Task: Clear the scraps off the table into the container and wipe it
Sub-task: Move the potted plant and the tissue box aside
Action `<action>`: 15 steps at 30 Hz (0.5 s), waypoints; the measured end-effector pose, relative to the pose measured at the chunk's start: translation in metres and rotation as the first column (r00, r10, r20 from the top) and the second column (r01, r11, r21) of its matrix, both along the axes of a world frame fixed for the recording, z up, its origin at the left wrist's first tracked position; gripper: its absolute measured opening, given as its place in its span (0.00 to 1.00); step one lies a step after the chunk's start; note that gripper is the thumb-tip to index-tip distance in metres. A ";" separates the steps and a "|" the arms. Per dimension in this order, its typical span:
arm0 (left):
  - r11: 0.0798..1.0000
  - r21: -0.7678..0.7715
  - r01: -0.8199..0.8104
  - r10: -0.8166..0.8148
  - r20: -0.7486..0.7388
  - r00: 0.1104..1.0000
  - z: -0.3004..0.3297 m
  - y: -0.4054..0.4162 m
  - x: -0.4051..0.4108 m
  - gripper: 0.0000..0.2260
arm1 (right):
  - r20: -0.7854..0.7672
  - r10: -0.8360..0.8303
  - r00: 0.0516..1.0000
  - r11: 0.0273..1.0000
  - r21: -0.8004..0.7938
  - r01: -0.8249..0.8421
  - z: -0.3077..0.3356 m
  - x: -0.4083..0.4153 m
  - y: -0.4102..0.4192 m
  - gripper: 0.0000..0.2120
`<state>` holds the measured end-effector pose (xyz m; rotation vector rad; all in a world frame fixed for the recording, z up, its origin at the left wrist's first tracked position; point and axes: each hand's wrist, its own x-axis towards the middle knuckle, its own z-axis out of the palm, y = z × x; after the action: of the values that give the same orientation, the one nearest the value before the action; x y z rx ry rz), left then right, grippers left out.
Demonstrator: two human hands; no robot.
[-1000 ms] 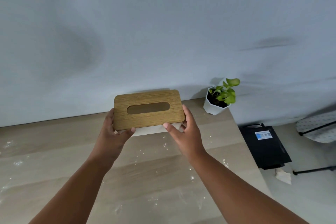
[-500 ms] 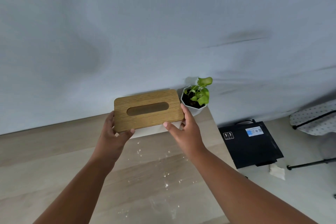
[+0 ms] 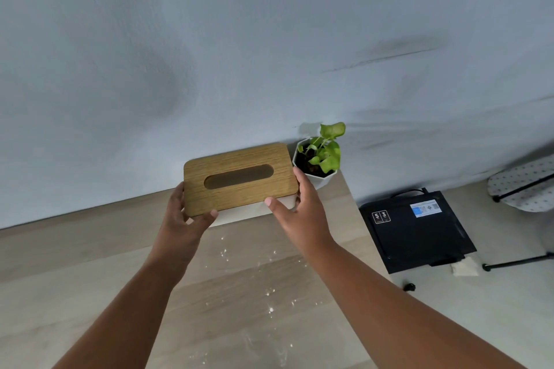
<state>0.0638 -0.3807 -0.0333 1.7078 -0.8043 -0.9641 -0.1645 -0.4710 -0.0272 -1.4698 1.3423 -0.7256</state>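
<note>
Both arms stretched forward, mid-frame. Left hand [image 3: 183, 220] gripping the left end of a white rectangular tissue box with slotted wooden lid [image 3: 239, 178], right hand [image 3: 299, 213] clasping its right end. Box near the pale wooden table [image 3: 75, 263] far edge, beside a small white potted plant [image 3: 319, 159]. White crumbs [image 3: 269, 299] scattered lower centre.

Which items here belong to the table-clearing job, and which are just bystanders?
Job: table; white scraps scattered on it; tissue box, held by left hand and right hand.

Bystanders: potted plant; black box on floor; dotted stand.
</note>
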 end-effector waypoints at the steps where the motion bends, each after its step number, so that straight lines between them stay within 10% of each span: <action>1: 1.000 0.002 0.002 -0.002 -0.002 1.000 0.001 -0.001 0.000 0.33 | -0.006 0.001 1.000 1.000 -0.003 -0.001 0.000 0.000 -0.001 0.42; 15: 0.987 0.143 -0.073 0.062 0.083 0.995 0.018 -0.006 -0.010 0.39 | -0.088 0.117 0.989 0.993 0.031 -0.115 0.018 -0.010 -0.014 0.41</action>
<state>0.0540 -0.3863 -0.0152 1.8972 -0.7366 -0.9339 -0.1748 -0.4853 -0.0087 -1.5616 1.3163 -0.5710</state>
